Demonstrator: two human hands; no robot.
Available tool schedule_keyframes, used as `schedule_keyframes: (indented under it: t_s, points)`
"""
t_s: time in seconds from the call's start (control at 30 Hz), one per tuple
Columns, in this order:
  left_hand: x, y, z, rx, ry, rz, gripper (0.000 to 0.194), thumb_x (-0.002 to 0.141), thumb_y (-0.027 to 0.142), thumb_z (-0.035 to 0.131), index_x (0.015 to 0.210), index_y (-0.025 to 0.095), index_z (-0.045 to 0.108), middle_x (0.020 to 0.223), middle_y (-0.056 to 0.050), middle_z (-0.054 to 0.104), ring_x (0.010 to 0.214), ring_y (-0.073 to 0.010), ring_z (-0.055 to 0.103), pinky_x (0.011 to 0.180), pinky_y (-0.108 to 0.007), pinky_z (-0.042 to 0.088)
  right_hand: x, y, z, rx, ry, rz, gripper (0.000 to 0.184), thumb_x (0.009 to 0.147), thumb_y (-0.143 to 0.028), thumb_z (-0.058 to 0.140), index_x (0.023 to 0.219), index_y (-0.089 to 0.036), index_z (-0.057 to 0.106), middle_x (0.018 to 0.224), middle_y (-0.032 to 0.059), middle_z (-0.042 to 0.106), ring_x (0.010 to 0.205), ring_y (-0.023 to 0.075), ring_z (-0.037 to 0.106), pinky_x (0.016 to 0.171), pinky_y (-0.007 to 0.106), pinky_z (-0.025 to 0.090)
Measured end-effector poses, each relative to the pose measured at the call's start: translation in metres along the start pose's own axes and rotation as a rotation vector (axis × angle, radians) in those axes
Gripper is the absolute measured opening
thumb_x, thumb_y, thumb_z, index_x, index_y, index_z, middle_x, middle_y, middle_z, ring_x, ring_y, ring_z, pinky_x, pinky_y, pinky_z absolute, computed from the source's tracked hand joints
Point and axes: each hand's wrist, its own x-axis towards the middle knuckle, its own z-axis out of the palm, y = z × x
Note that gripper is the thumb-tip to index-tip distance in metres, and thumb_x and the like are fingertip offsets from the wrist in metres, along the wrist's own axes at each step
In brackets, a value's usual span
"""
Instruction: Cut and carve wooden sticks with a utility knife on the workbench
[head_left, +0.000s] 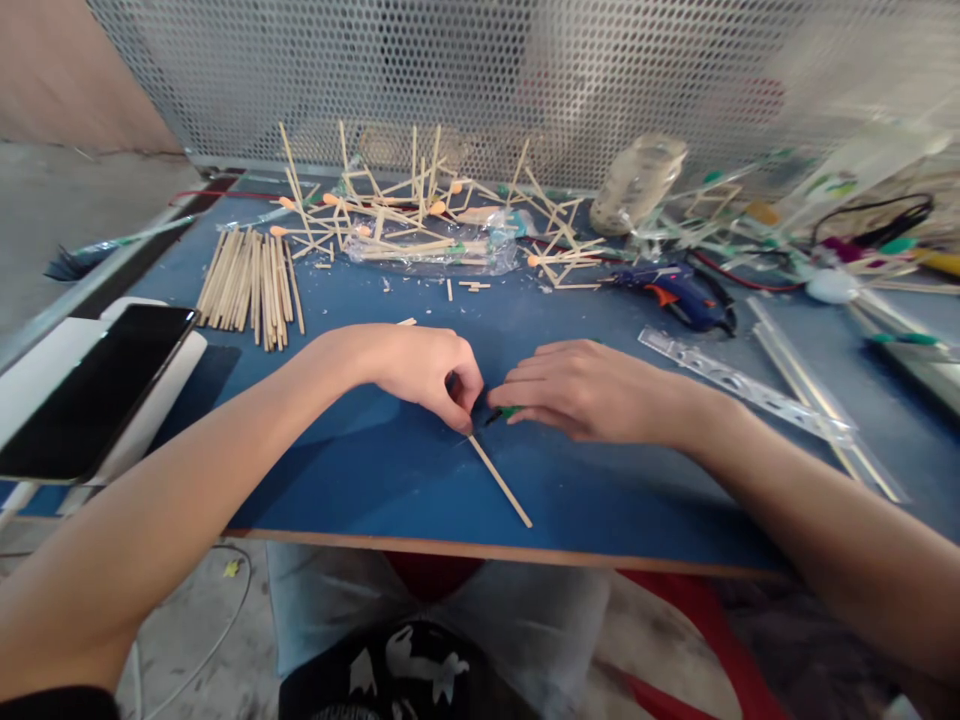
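My left hand (442, 375) pinches a thin wooden stick (502, 482) between thumb and fingers. The stick slants over the blue tabletop toward the front edge, its upper part covered by the hand. Just to the right, my right hand (566, 388) is closed around a small green tool (510, 411) with a dark tip. Most of that tool is hidden in the fingers, so its kind cannot be made out. Its tip points at the stick close to my left fingertips; whether they touch is unclear.
A pile of cut sticks (251, 285) lies at left, near a phone (97, 385) on a white stand. Behind are stick structures with orange blobs, a plastic packet (435, 250) and a jar (637, 185). A blue glue gun (682, 293) and clear ruler (742, 385) lie right.
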Motion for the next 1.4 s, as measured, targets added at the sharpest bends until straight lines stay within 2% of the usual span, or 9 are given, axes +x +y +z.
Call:
schedule_keyframes:
  t_s: [0.2, 0.33, 0.5, 0.63, 0.8, 1.07, 1.17, 1.27, 1.4]
  points:
    - [-0.0002, 0.0001, -0.0001, -0.009, -0.010, 0.001, 0.019, 0.080, 0.042, 0.071, 0.083, 0.024, 0.077, 0.074, 0.003, 0.071, 0.063, -0.0102, 0.057, 0.060, -0.025, 0.035, 0.0009, 0.0010, -0.0013, -0.051, 0.003, -0.006, 0.033, 0.107, -0.031, 0.032, 0.123, -0.020, 0.059, 0.102, 0.0069, 0.072, 0.086, 0.0203, 0.063, 0.074, 0.035, 0.037]
    - [0.0005, -0.0001, 0.0000, -0.003, -0.001, -0.008, 0.019, 0.081, 0.042, 0.071, 0.080, 0.024, 0.076, 0.072, 0.003, 0.069, 0.062, -0.0101, 0.056, 0.059, -0.025, 0.035, 0.0014, 0.0007, -0.0022, -0.011, 0.002, 0.011, 0.033, 0.108, -0.034, 0.033, 0.124, -0.022, 0.059, 0.103, 0.0064, 0.072, 0.089, 0.0200, 0.064, 0.077, 0.034, 0.038]
    - [0.0006, 0.0002, 0.0001, 0.003, -0.006, 0.005, 0.018, 0.080, 0.042, 0.072, 0.083, 0.024, 0.077, 0.074, 0.003, 0.071, 0.062, -0.0099, 0.057, 0.059, -0.025, 0.036, 0.0024, -0.0032, -0.0022, -0.058, -0.012, -0.001, 0.030, 0.107, -0.027, 0.034, 0.120, -0.020, 0.060, 0.098, 0.0066, 0.072, 0.085, 0.0206, 0.063, 0.073, 0.035, 0.036]
    - [-0.0004, 0.0012, -0.0003, 0.003, 0.000, -0.010, 0.020, 0.081, 0.044, 0.071, 0.081, 0.024, 0.076, 0.076, 0.003, 0.071, 0.062, -0.0098, 0.056, 0.058, -0.025, 0.035, 0.0018, -0.0024, -0.0023, -0.018, -0.003, 0.011, 0.031, 0.107, -0.033, 0.034, 0.124, -0.022, 0.058, 0.103, 0.0056, 0.071, 0.089, 0.0196, 0.063, 0.076, 0.034, 0.038]
    - [-0.0009, 0.0019, -0.0009, 0.022, -0.005, -0.006, 0.019, 0.081, 0.043, 0.071, 0.083, 0.025, 0.077, 0.075, 0.004, 0.071, 0.064, -0.0096, 0.057, 0.058, -0.023, 0.036, 0.0034, -0.0024, -0.0009, -0.044, -0.023, -0.002, 0.031, 0.107, -0.029, 0.033, 0.120, -0.021, 0.059, 0.099, 0.0055, 0.071, 0.086, 0.0203, 0.062, 0.073, 0.035, 0.037]
    - [-0.0019, 0.0022, -0.0014, 0.014, 0.001, -0.008, 0.021, 0.081, 0.044, 0.071, 0.081, 0.024, 0.077, 0.075, 0.002, 0.072, 0.062, -0.0095, 0.057, 0.058, -0.024, 0.036, -0.0012, 0.0061, -0.0002, 0.033, -0.026, 0.031, 0.034, 0.108, -0.035, 0.033, 0.126, -0.022, 0.058, 0.105, 0.0060, 0.071, 0.089, 0.0196, 0.062, 0.079, 0.034, 0.040]
    - [-0.0032, 0.0011, -0.0039, -0.039, -0.007, -0.035, 0.030, 0.088, 0.049, 0.063, 0.085, 0.023, 0.079, 0.078, 0.000, 0.074, 0.062, -0.0099, 0.060, 0.060, -0.023, 0.038, -0.0006, 0.0055, -0.0007, 0.068, -0.029, 0.027, 0.034, 0.108, -0.034, 0.034, 0.128, -0.021, 0.058, 0.107, 0.0066, 0.071, 0.091, 0.0192, 0.063, 0.080, 0.034, 0.041]
    - [-0.0042, 0.0003, -0.0064, -0.173, -0.033, -0.079, 0.049, 0.095, 0.059, 0.049, 0.091, 0.021, 0.079, 0.084, -0.005, 0.077, 0.064, -0.0117, 0.064, 0.064, -0.024, 0.043, -0.0004, 0.0053, -0.0010, 0.084, -0.029, 0.031, 0.033, 0.107, -0.032, 0.035, 0.127, -0.021, 0.059, 0.110, 0.0071, 0.072, 0.093, 0.0197, 0.064, 0.081, 0.035, 0.042]
    - [-0.0057, 0.0001, -0.0069, -0.338, -0.002, -0.123, 0.074, 0.095, 0.074, 0.031, 0.106, 0.016, 0.075, 0.081, -0.010, 0.077, 0.063, -0.0152, 0.065, 0.068, -0.027, 0.047, -0.0003, 0.0046, -0.0008, 0.093, -0.013, 0.038, 0.032, 0.107, -0.033, 0.037, 0.126, -0.021, 0.060, 0.117, 0.0074, 0.072, 0.099, 0.0208, 0.065, 0.085, 0.036, 0.043]
